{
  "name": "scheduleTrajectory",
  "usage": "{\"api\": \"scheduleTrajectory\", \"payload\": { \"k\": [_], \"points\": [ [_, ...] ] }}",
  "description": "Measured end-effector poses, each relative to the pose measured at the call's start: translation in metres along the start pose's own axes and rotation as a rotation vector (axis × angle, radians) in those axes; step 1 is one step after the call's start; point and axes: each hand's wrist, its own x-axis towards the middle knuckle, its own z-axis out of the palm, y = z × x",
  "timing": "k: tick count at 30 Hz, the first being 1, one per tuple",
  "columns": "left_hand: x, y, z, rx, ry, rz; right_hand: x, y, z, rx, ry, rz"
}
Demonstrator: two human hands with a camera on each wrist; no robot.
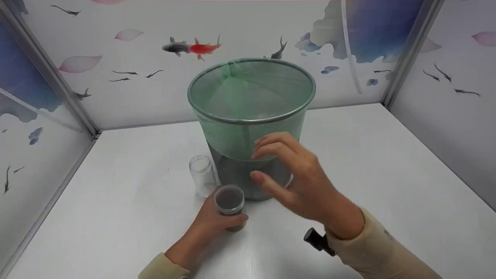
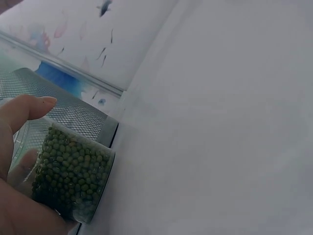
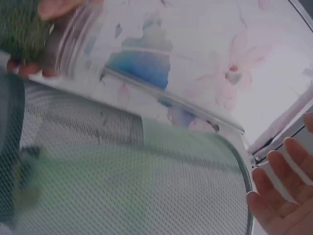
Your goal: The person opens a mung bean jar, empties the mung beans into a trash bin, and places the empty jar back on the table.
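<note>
My left hand (image 1: 209, 217) grips a clear jar (image 1: 229, 198) low over the table, fingers and thumb round its side. Green beans, like mung beans (image 2: 71, 171), fill its lower part in the left wrist view. No lid shows on its mouth. Higher and to the right, my right hand (image 1: 300, 180) hovers in front of the mesh wastebasket (image 1: 252, 121), holding nothing, its fingers spread and bent a little. A second clear jar (image 1: 201, 170), open at the top, stands beside the basket, partly behind the left hand.
A thin green bag (image 1: 228, 143) lines the upper part of the basket and folds over its rim. Printed panels (image 1: 135, 89) close off the white table (image 1: 128, 217) at the back and sides. Some dark thing (image 3: 24, 166) shows blurred through the mesh.
</note>
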Motion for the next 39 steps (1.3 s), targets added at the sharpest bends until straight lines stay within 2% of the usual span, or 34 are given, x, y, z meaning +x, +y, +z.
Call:
{"api": "scheduleTrajectory", "payload": {
  "k": [5, 8, 11, 17, 24, 30, 35, 39],
  "points": [
    [0.001, -0.002, 0.002, 0.006, -0.024, 0.034, -0.020, -0.005, 0.026, 0.120, -0.203, 0.323],
    [0.003, -0.004, 0.002, -0.015, -0.033, 0.044, -0.035, -0.002, 0.040, 0.159, -0.260, 0.474],
    [0.003, -0.005, 0.002, -0.020, -0.035, 0.079, -0.052, 0.002, 0.052, 0.156, -0.283, 0.576],
    [0.005, -0.007, -0.001, -0.004, -0.053, 0.166, -0.076, 0.010, 0.071, 0.209, -0.327, 0.720],
    [0.003, -0.004, 0.002, -0.030, -0.061, 0.115, -0.087, 0.016, 0.088, 0.407, -0.306, 0.864],
    [0.003, -0.005, 0.002, -0.099, -0.084, 0.083, -0.090, 0.011, 0.105, 0.528, -0.203, 0.956],
    [0.002, -0.007, -0.001, -0.036, -0.056, 0.136, -0.086, 0.005, 0.119, 0.484, -0.104, 0.978],
    [0.002, -0.009, -0.004, -0.004, -0.047, 0.182, -0.083, 0.004, 0.129, 0.420, -0.067, 0.963]
  ]
}}
